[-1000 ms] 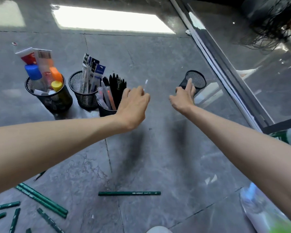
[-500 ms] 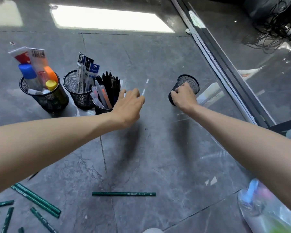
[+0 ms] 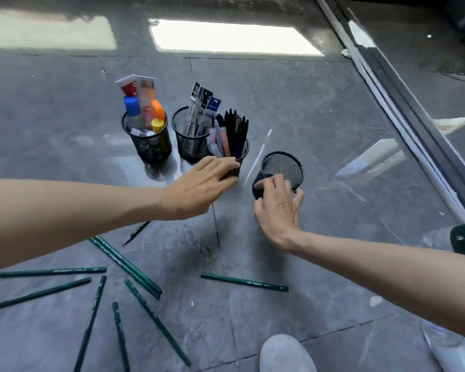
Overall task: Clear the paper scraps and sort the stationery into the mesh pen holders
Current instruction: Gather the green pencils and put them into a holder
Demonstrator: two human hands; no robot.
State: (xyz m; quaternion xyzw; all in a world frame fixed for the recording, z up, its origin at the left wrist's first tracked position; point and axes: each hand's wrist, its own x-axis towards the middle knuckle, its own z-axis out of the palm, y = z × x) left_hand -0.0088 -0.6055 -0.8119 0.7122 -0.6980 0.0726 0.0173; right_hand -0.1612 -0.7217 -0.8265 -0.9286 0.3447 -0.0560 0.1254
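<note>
The right grip [image 3: 277,208] curls round the empty mesh holder [image 3: 282,165] on the floor [image 3: 333,103]. Just beside it, the left grip [image 3: 204,183] touches a pen-filled holder [image 3: 243,151]; whether it clasps is unclear. Beyond it stand two more filled holders [image 3: 188,150]. Green pencils [image 3: 244,282] lie unsorted nearer than both grips, some cut off; small white scraps [image 3: 375,300] remain.
</note>
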